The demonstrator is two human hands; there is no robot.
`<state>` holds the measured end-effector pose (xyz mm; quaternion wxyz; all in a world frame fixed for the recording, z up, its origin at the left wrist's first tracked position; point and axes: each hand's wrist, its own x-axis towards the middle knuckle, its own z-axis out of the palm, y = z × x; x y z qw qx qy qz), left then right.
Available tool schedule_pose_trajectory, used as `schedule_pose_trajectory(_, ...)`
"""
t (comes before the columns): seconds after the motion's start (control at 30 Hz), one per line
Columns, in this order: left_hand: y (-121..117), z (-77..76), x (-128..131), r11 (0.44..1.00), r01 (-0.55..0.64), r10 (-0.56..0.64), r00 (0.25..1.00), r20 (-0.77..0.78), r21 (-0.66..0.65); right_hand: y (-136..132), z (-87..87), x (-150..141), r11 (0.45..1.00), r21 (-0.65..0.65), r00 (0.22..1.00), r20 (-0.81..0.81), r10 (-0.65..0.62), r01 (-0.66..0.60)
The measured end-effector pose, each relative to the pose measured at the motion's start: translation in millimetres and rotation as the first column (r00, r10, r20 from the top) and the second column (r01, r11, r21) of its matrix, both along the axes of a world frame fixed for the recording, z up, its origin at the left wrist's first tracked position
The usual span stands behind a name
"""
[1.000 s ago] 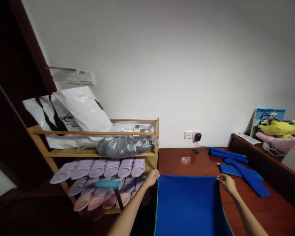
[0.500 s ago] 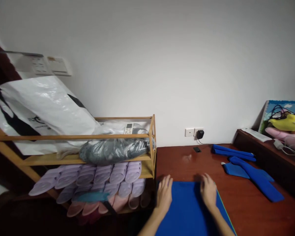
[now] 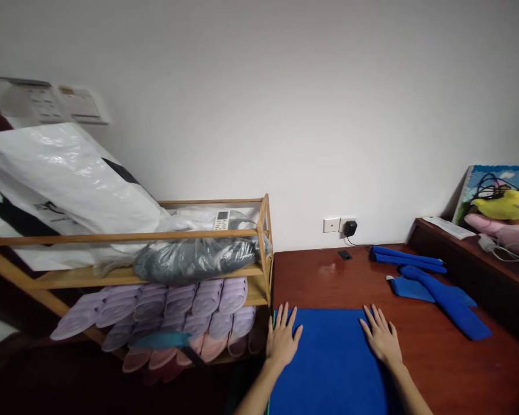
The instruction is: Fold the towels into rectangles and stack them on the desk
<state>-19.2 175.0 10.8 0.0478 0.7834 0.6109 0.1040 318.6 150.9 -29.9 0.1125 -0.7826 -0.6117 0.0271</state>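
Left hand (image 3: 282, 341) and right hand (image 3: 381, 337): palms down, fingers spread, nothing grasped. Each rests at a side edge of the blue fabric sheet (image 3: 328, 363), equally near; the sheet lies on the surface (image 3: 307, 282), its visible long axis fore-and-aft. Left of the sheet: wooden rack (image 3: 90, 238) carrying a white bag (image 3: 69, 178), contents hidden, and a clear plastic bag (image 3: 233, 248) containing dark grey material (image 3: 168, 265).

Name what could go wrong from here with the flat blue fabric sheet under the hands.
The flat blue fabric sheet might wrinkle if the left hand and right hand, spread near its far corners, slide unevenly. Its left edge runs close to the side of the reddish-brown wooden table, so a leftward shift could send it over.
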Motion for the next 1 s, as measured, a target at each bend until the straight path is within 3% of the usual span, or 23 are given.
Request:
schedule_pose_trajectory(0.1,-7.3,10.3,8.5,1.0,-0.018,0.019,1.0,-0.017,0.022,-4.0,12.8,-9.9,1.0,-0.013,1.0,0.027,-0.003,0.003)
schedule_pose_trajectory(0.2,-30.7,13.2,8.5,0.995,-0.007,0.008,1.0,-0.009,0.103,-27.3,19.3,-35.1,0.997,0.073,0.999,0.05,0.002,-0.006)
schedule_pose_trajectory(0.33,-68.5,1.8,-1.8,0.994,0.06,-0.06,0.998,-0.004,0.091,-69.5,12.5,-53.9,0.993,0.057,0.995,0.013,0.104,-0.104)
schedule_pose_trajectory(0.47,-82.0,-0.5,-4.5,0.999,0.028,-0.027,0.999,-0.043,0.038,-82.5,12.1,-50.9,0.996,0.015,0.996,-0.012,0.091,-0.091)
schedule_pose_trajectory(0.6,-95.7,2.6,2.2,0.991,0.024,-0.015,0.997,-0.073,0.13,-90.2,17.7,-54.4,0.997,0.045,0.998,0.005,0.056,-0.057)
schedule_pose_trajectory(0.8,-138.3,-19.9,0.4,0.97,0.137,-0.122,0.989,-0.084,0.202,-128.7,5.7,-57.9,0.996,0.053,0.997,0.038,0.074,-0.076)
schedule_pose_trajectory(0.9,-136.6,-22.3,-1.0,0.977,0.134,-0.122,0.989,-0.078,0.169,-127.3,5.8,-51.2,0.996,0.03,0.996,0.029,0.085,-0.086)
schedule_pose_trajectory(1.0,-123.7,-14.6,4.1,0.984,0.125,-0.116,0.991,-0.071,0.129,-112.5,14.8,-46.6,0.996,0.013,0.996,0.024,0.089,-0.089)
